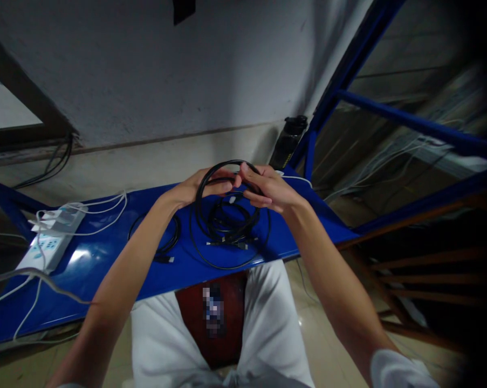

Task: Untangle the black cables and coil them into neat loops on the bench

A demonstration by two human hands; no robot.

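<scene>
A black cable [200, 195], wound into a loop, is held up between my two hands over the blue table. My left hand [208, 182] is closed on the loop's upper left part, fingers pointing right. From the other side my right hand [267, 187] grips the loop near its top, fingertips almost meeting those of the left. Below them, more coiled black cables [227, 229] lie on the table, with several connector ends at the near side. Another black cable coil [172, 240] with a plug rests to the left, partly hidden by my left forearm.
The narrow blue table [93, 269] runs along a wall. On its left stands a white power strip [59, 237] with plugs and white cords. A dark bottle [288, 141] is at the back right, beside a blue metal frame [310, 151]. A wooden slatted piece [425, 279] is at the right.
</scene>
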